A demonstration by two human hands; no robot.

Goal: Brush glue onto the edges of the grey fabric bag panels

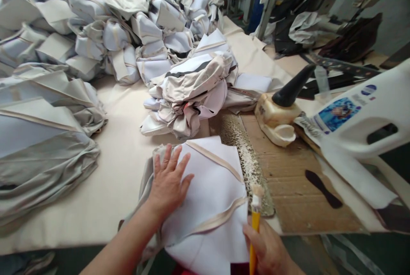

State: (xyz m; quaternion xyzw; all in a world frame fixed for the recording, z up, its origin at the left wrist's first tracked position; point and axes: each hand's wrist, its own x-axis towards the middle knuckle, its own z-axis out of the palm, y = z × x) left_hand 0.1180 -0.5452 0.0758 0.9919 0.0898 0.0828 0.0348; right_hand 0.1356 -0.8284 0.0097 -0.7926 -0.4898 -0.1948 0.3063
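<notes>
Two hands working, one brush up!
Left hand (168, 183) lies open, fingers spread flat on one white fabric panel (208, 185); right hand (265, 249) clenches one yellow-handled brush (255, 228).

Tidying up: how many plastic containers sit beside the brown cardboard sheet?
2: a tan container with black spout at the edge of the cardboard, and a white handled jug to its right. More may be hidden.

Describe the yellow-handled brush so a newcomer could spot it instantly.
On the long cream-covered worktable, find the cardboard sheet at its right side. At that sheet's near left corner, the right hand grips an upright brush with pale bristles, its yellow handle unlike anything nearby, including the black-spouted container farther back.
</notes>
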